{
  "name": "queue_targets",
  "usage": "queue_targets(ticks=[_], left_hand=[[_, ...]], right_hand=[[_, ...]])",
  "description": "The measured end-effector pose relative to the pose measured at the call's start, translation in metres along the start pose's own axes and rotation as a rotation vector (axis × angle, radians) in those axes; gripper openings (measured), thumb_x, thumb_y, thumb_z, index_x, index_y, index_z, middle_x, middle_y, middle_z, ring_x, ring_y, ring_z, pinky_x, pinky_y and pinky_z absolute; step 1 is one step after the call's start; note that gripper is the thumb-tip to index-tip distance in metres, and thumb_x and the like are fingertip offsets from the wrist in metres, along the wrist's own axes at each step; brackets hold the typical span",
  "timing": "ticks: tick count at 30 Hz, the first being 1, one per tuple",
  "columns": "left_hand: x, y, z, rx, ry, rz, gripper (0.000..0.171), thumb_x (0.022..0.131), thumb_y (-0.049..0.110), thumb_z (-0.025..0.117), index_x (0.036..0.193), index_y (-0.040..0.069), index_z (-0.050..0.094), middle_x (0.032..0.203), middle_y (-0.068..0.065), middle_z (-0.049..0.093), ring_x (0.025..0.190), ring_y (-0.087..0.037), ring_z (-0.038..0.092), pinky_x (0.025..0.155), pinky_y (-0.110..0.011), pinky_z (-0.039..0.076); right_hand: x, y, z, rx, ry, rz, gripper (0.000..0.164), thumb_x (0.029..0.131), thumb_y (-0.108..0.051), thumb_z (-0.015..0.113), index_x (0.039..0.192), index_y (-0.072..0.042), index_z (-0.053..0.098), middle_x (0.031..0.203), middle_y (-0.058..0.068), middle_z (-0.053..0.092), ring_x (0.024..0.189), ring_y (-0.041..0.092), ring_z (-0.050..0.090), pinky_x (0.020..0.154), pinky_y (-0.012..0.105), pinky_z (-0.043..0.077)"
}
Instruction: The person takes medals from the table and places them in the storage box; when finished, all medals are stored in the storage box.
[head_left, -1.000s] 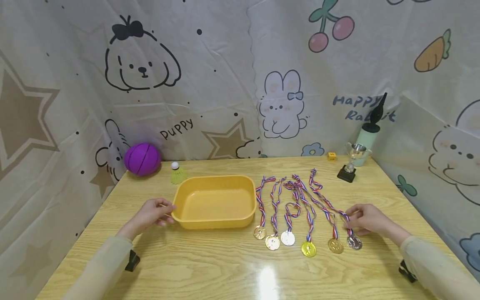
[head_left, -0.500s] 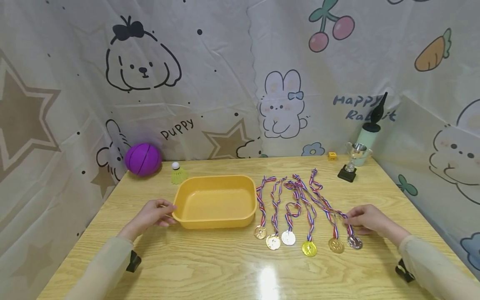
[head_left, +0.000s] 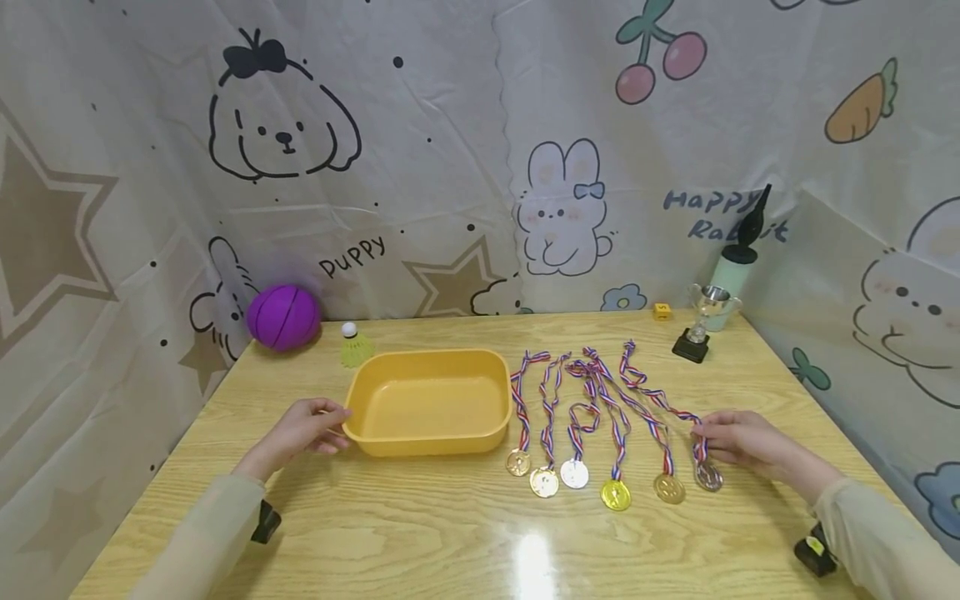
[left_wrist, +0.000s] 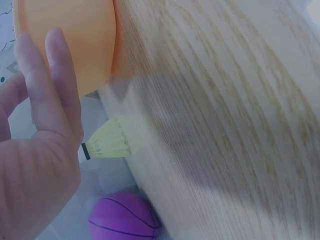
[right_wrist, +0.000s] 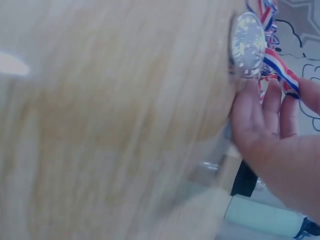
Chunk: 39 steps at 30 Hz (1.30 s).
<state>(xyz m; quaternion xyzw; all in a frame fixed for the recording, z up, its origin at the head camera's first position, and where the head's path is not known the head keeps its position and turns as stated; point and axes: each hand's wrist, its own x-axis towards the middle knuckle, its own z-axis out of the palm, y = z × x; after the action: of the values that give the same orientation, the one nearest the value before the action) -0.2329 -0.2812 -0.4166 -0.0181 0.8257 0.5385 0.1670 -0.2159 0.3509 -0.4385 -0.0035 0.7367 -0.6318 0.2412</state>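
A yellow plastic basin [head_left: 427,446] stands left of centre on the table, and the fingers of my left hand [head_left: 303,429] hold its left rim. In the left wrist view two fingers of that hand [left_wrist: 47,95] lie fairly straight against the basin's outside [left_wrist: 90,45]; the thumb's contact is hidden. Far to the right, my right hand [head_left: 750,442] pinches the striped ribbon [right_wrist: 282,70] of the rightmost silver medal [head_left: 708,476] just above its disc. In the right wrist view the medal [right_wrist: 247,45] hangs near the fingertips of my hand [right_wrist: 270,135].
Several gold and silver medals [head_left: 616,495] on red, white and blue ribbons lie side by side right of the basin. Along the back are a purple ball [head_left: 284,318], a shuttlecock [head_left: 355,346], a yellow cube [head_left: 662,312], a trophy [head_left: 697,325] and a green pump [head_left: 729,283].
My right hand has shifted slightly right, gripping the ribbon and drawing it away from the neighbouring one; its silver medal is raised a little. My left hand stays at the basin.
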Motion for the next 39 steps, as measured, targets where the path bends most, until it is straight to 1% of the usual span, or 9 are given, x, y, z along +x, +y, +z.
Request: queue_targets(ticks=[4,8,11,16,20,27,33,36,39], left_hand=[[0.0,0.001,0.0,-0.01,-0.002,-0.006,0.038,0.098,0.024,0.055,0.115,-0.01,0.049,0.081,-0.004,0.067,0.069,-0.011,0.068,0.061,-0.022,0.058],[0.0,0.0,0.0,-0.016,0.001,-0.007,0.038,0.098,0.023,0.055,0.115,-0.01,0.049,0.081,-0.004,0.067,0.07,-0.011,0.068,0.061,-0.022,0.058],[0.0,0.0,0.001,-0.018,0.016,-0.007,0.041,0.098,0.023,0.056,0.12,-0.01,0.046,0.082,-0.004,0.067,0.071,-0.011,0.067,0.062,-0.022,0.058],[0.001,0.002,0.002,-0.025,0.04,0.016,0.049,0.097,0.019,0.056,0.131,-0.011,0.04,0.082,-0.003,0.067,0.073,-0.01,0.065,0.063,-0.021,0.057],[0.002,0.004,0.002,-0.029,0.046,0.026,0.05,0.096,0.016,0.056,0.135,-0.011,0.038,0.081,-0.003,0.067,0.072,-0.009,0.064,0.063,-0.021,0.057],[0.003,0.004,0.002,-0.035,0.047,0.012,0.053,0.096,0.015,0.057,0.138,-0.01,0.035,0.078,-0.003,0.065,0.068,-0.008,0.063,0.063,-0.02,0.057],[0.003,0.004,0.002,-0.03,0.043,0.009,0.054,0.096,0.015,0.058,0.139,-0.008,0.034,0.077,-0.002,0.064,0.068,-0.008,0.062,0.062,-0.02,0.057],[0.003,0.003,0.001,-0.028,0.04,0.012,0.054,0.096,0.015,0.058,0.139,-0.008,0.034,0.077,-0.001,0.065,0.068,-0.008,0.062,0.062,-0.02,0.057],[0.003,0.003,0.001,-0.023,0.039,0.014,0.055,0.096,0.016,0.058,0.139,-0.009,0.034,0.077,-0.001,0.065,0.068,-0.008,0.063,0.061,-0.02,0.057]], right_hand=[[0.0,0.003,-0.002,0.064,-0.06,-0.026,0.01,0.099,-0.014,0.051,0.1,-0.005,0.055,0.096,-0.003,0.07,0.09,0.008,0.068,0.081,0.026,0.058],[-0.001,0.004,-0.002,0.136,-0.088,-0.005,0.009,0.1,-0.015,0.049,0.099,-0.007,0.053,0.097,-0.004,0.07,0.091,0.009,0.069,0.079,0.029,0.059],[-0.003,0.006,-0.003,0.133,-0.068,0.01,0.009,0.101,-0.016,0.048,0.098,-0.009,0.054,0.096,-0.007,0.07,0.09,0.008,0.069,0.076,0.029,0.059],[-0.003,0.007,-0.003,0.09,0.017,0.027,0.012,0.101,-0.018,0.048,0.096,-0.012,0.057,0.091,-0.008,0.07,0.085,0.008,0.07,0.071,0.028,0.059],[-0.004,0.006,-0.003,0.086,0.055,0.045,0.011,0.1,-0.019,0.05,0.095,-0.015,0.059,0.089,-0.007,0.071,0.083,0.008,0.07,0.067,0.027,0.059],[-0.003,0.001,-0.007,0.129,0.078,0.064,0.009,0.099,-0.021,0.053,0.099,-0.016,0.06,0.089,-0.005,0.072,0.079,0.009,0.071,0.059,0.022,0.057],[-0.003,-0.011,-0.013,0.231,0.027,0.034,0.014,0.1,-0.02,0.052,0.096,-0.022,0.065,0.093,-0.005,0.073,0.083,0.008,0.071,0.069,0.024,0.059],[-0.003,-0.018,-0.015,0.29,-0.007,0.021,0.015,0.101,-0.019,0.049,0.098,-0.021,0.064,0.096,-0.004,0.073,0.088,0.009,0.071,0.076,0.025,0.058],[-0.004,-0.026,-0.016,0.358,-0.06,0.009,0.022,0.103,-0.015,0.044,0.098,-0.018,0.065,0.096,-0.002,0.073,0.091,0.01,0.07,0.08,0.025,0.058]])
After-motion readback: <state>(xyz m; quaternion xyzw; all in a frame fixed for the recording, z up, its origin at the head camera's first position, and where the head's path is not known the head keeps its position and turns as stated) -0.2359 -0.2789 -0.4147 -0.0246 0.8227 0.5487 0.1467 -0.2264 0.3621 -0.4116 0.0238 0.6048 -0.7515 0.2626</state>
